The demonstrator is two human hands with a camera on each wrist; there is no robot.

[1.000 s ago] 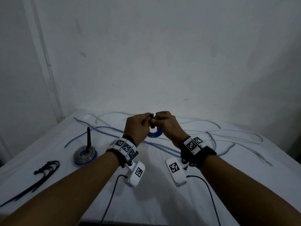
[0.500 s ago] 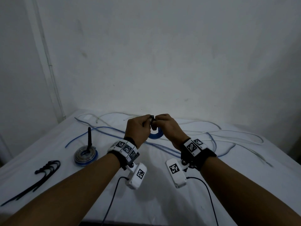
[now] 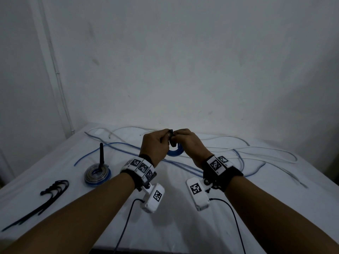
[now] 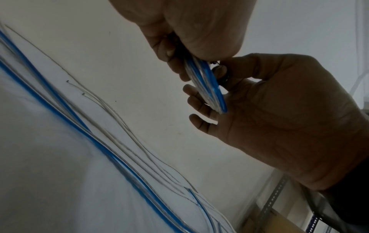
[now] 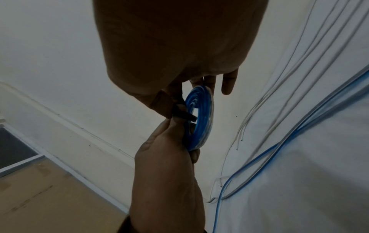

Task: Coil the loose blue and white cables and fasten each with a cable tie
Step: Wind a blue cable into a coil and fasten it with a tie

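Observation:
A small blue cable coil hangs above the table between my two hands. My left hand grips the coil's top edge, fingers curled round it. My right hand pinches a black cable tie that passes over the coil, with its other fingers spread behind the coil. The tie's head shows between my thumbs. Loose blue cable and white cable trail over the white tabletop behind and to the right.
At the left lies a fastened blue and clear coil with a black tie tail sticking up. A bunch of black cable ties lies nearer the left edge. The wall stands right behind the table. A cardboard box sits on the floor.
The hands stay joined on the coil and tie and have barely shifted.

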